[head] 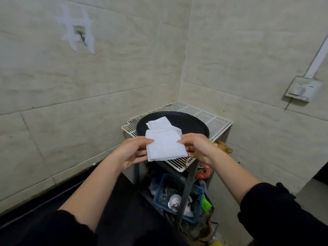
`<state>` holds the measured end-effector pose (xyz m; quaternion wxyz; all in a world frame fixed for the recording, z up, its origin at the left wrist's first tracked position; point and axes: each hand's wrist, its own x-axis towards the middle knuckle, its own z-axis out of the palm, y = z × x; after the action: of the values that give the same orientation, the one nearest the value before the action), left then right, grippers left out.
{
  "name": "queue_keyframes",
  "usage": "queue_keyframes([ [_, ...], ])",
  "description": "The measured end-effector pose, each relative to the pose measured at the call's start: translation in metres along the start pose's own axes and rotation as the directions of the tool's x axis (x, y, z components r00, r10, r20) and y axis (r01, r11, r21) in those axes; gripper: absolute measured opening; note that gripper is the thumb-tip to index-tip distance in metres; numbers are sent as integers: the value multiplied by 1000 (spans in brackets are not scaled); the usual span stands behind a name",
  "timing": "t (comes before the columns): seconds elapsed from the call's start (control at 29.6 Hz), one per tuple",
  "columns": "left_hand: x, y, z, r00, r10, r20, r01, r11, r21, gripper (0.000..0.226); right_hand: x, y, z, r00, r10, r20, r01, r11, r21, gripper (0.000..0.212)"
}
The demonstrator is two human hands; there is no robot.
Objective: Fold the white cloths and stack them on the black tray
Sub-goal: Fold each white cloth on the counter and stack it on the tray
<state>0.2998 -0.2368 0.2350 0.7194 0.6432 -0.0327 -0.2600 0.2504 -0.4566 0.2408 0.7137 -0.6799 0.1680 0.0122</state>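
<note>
One square, perhaps woven white cloth (166,148) between left hand (131,153) and right hand (197,148)

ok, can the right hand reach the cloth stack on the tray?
Probably yes: the stack on the black tray lies just beyond the right hand, nothing between, but that hand is pinching the held cloth.

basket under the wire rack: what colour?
Blue basket, seen in the head view.

Dim, even indoor light, soft shadows, slight overall softness; wide-angle lens bends the wall tiles (88,82) near the edges.
</note>
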Motion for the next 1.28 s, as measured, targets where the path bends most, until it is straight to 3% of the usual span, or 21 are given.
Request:
queue_keyframes([
  [0.37,78,51,47,990,68,-127,-63,997,44,6,102,-57,-51,995,-39,96,44,998,-42,13],
  [0.61,136,64,90,957,96,-273,-73,993,91,19,170,-80,-98,992,-51,115,61,995,-82,12],
  [0.74,167,61,114,922,132,-364,-20,955,294,9,206,-77,-122,992,-30,121,49,987,-155,11],
  [0.81,181,57,125,889,207,-408,17,877,480,15,220,-71,-132,992,-17,121,38,984,-172,11],
  [0.95,194,48,142,816,366,-448,114,657,745,53,240,-60,-144,992,-11,123,37,976,-217,16],
  [1.11,208,35,150,823,422,-379,227,368,902,51,260,-43,-145,988,-8,157,73,910,-407,19],
  [1.28,216,28,156,868,401,-294,272,112,956,35,267,-35,-139,979,-27,200,137,814,-564,12],
])
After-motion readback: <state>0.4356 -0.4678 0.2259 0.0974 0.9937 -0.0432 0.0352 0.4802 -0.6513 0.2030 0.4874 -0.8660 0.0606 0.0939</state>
